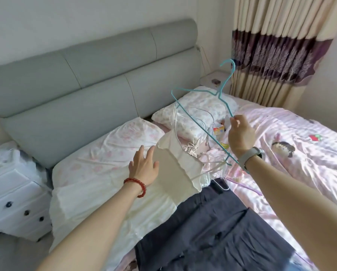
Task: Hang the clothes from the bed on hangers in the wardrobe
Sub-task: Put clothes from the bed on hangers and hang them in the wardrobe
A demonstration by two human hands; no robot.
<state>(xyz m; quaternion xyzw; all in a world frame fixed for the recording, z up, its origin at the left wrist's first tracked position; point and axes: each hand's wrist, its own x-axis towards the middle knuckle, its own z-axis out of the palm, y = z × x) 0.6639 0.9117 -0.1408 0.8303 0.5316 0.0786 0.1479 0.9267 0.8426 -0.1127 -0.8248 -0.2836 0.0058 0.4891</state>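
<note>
While the right hand [240, 133] pinches one sloping arm of the thin turquoise wire hanger [203, 106], the cream ribbed strappy top [175, 173] hangs from it by narrow straps, above the pink satin bed [293, 157]. The left hand [144, 167], fingers straight and released, touches the top at its nine o'clock side. Risk, as judged: straps slipping off the tilted hanger, or snagging spare wire hangers [203, 118] lying at twelve o'clock. A dark navy garment [212, 231] waits at six o'clock.
</note>
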